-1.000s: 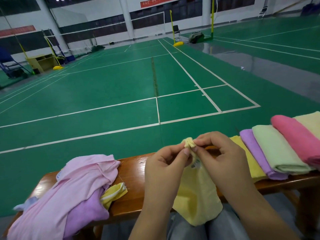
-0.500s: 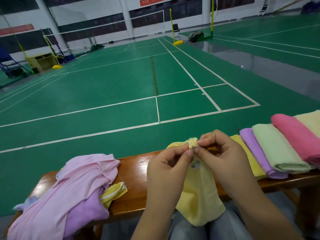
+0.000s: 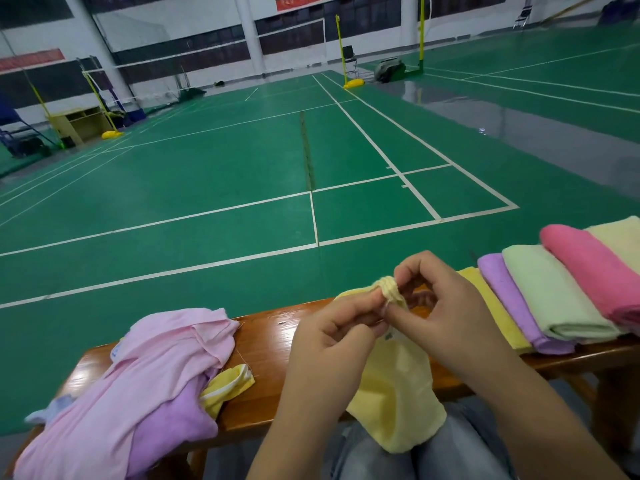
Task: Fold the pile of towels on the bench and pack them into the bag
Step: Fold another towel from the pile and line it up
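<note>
Soft yellow cloth, thin and limp, hangs from both hands: the yellow towel (image 3: pixel 394 389) drapes over the near edge of the wooden bench (image 3: pixel 273 344) onto the person's lap, its top corner bunched into a small wad. The left hand (image 3: pixel 332 341) and right hand (image 3: pixel 440 317) each pinch that wad between thumb and fingertips. It looks light and floppy, so I'd judge it needs holding at two spread corners; folded towels (image 3: pixel 554 292) lie right, an unfolded pink pile (image 3: pixel 138 379) left.
</note>
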### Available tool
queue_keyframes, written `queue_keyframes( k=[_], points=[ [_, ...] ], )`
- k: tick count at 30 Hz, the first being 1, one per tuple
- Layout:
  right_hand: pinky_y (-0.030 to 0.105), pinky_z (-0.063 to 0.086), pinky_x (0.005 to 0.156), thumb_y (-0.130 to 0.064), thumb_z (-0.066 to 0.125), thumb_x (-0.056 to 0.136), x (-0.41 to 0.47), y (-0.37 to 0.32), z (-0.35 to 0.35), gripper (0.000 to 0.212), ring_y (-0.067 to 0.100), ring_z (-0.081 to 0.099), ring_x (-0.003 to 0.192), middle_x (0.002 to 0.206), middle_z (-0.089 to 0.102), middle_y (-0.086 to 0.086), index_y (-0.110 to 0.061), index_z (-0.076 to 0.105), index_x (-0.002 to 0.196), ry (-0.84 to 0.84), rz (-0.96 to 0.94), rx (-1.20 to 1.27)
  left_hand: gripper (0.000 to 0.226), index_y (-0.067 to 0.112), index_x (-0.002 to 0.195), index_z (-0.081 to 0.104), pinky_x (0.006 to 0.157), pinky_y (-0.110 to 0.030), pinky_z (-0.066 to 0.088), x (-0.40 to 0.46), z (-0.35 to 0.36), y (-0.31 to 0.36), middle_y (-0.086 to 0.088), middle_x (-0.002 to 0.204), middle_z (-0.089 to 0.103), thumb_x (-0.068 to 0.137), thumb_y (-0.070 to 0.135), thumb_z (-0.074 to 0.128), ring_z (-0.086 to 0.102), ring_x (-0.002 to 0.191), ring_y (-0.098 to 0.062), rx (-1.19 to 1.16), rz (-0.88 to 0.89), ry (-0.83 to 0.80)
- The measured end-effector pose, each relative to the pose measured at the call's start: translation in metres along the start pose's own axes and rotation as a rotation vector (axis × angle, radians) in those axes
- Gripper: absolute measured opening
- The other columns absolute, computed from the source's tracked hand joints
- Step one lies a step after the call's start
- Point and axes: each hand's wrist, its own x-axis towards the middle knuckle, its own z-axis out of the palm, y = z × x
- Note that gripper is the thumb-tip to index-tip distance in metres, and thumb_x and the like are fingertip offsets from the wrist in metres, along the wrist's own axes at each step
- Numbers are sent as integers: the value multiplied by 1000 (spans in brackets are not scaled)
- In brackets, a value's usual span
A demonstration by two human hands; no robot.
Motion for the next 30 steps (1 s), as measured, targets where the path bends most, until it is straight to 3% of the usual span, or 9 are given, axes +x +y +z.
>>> queue_keyframes(
  k=[4, 8, 11, 14, 17, 20, 23, 27, 30],
  points=[
    [9, 47, 56, -8, 69, 81, 1, -1, -2, 19, 6, 58, 73, 76, 59, -5, -20, 55, 82, -2, 2, 79, 53, 29, 92, 75, 80, -16, 53, 0, -7, -6, 7, 97, 75, 84, -17, 51, 69, 95, -8, 95, 40, -50],
    [13, 49, 59, -6, 68, 82, 5, -3, -9, 16, 2, 57, 67, 80, 61, -4, -19, 57, 83, -30, 70, 257, 43, 47, 102, 54, 76, -10, 45, 12, -24, -33, 19, 97, 56, 81, 14, 74, 55, 93, 2, 613, 241, 81],
    [17, 52, 67, -6, 67, 82, 9, -4, -16, 16, 4, 61, 78, 85, 63, -4, -19, 59, 84, -45, 89, 368, 66, 51, 120, 34, 96, -20, 35, 21, -39, -51, 21, 116, 37, 76, 31, 78, 39, 110, 3, 811, 110, 169],
    [18, 52, 69, -3, 67, 81, 13, -7, -22, 17, 5, 62, 79, 86, 66, -4, -19, 59, 83, -87, 95, 435, 73, 58, 126, 33, 111, -34, 31, 28, -55, -58, 19, 141, 34, 76, 33, 79, 32, 133, -4, 699, -10, 19],
    [15, 51, 67, 5, 63, 81, 17, -11, -27, 18, 3, 61, 76, 80, 66, -8, -12, 58, 84, -114, 80, 534, 57, 49, 122, 52, 103, -43, 47, 30, -62, -58, 19, 126, 59, 76, 29, 79, 55, 120, -6, 420, -53, -140],
    [16, 52, 67, 2, 64, 79, 21, -10, -32, 16, 3, 60, 73, 77, 65, -9, -12, 58, 84, -104, 96, 575, 50, 33, 120, 57, 87, -32, 55, 30, -61, -53, 8, 109, 70, 74, 21, 74, 65, 104, -12, 227, -44, -145],
    [19, 52, 66, -15, 67, 70, 26, -6, -38, 15, 7, 59, 72, 77, 63, -5, -15, 58, 82, -94, 139, 613, 44, 38, 112, 61, 73, -23, 52, 30, -61, -44, 8, 87, 69, 79, 10, 71, 64, 84, -8, 232, 41, -113],
    [16, 49, 58, 1, 61, 82, 33, -1, -48, 14, 3, 54, 63, 65, 59, -12, -12, 56, 84, -32, 176, 594, 38, 43, 99, 64, 72, -24, 51, 37, -71, -15, 5, 89, 66, 82, 9, 72, 60, 82, -10, 262, 179, -107],
    [16, 49, 57, -3, 63, 81, 37, -3, -54, 14, 1, 56, 63, 65, 60, -13, -15, 57, 84, -12, 131, 572, 29, 44, 91, 63, 67, -21, 48, 43, -75, 11, 6, 86, 62, 73, 24, 74, 56, 78, -8, 334, 274, -150]
  ],
)
